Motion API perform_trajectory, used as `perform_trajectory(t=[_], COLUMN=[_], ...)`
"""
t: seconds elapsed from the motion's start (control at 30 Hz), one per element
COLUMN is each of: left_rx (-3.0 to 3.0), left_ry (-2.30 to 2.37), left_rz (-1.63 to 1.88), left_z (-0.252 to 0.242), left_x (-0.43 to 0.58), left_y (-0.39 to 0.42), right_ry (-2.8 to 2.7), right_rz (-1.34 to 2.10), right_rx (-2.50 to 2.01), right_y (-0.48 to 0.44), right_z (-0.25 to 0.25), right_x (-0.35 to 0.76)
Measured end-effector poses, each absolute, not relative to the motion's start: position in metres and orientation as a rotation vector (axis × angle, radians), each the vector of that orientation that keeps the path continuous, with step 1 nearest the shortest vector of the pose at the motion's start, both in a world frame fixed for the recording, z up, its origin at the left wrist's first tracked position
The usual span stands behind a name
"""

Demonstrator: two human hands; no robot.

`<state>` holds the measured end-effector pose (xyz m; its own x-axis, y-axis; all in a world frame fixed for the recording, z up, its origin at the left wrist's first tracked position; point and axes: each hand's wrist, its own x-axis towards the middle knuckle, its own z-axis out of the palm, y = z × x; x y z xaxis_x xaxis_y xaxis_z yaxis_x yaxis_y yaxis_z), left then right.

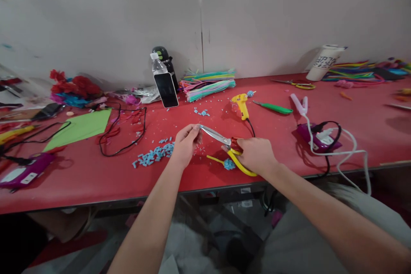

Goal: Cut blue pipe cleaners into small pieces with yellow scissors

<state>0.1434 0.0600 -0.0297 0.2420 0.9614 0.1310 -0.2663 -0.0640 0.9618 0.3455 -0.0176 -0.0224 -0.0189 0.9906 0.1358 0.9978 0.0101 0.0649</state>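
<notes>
Red covering spans the tabletop (195,181) across the frame. Right of centre, the right hand (258,154) curls around the handles of the yellow-handled scissors (218,136), their blades slanting toward the frame's middle. There the left hand (186,143) pinches what seems a light-blue bit (201,126) at the blade tips, near the heap of light-blue snippets (154,155). Clean snipping likely needs square blades and fingertips tucked well back.
</notes>
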Motion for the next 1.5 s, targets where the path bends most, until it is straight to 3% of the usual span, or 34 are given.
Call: perform_trajectory(t=[0.3,0.53,1.5], left_rx=[1.206,1.34,1.701], left_ry=[0.791,1.001,1.082], left_rz=[1.209,1.227,1.115], left_z=[-0.029,-0.03,-0.033], left_x=[0.142,0.136,0.131], left_y=[0.061,0.063,0.06], right_ry=[-2.096,-2.008,-2.117], right_rz=[-0.13,0.132,0.134], right_rx=[-2.198,-2.141,-1.982], right_y=[-0.022,-0.019,-0.009], right_z=[-0.017,-0.018,-0.031], right_x=[0.35,0.37,0.377])
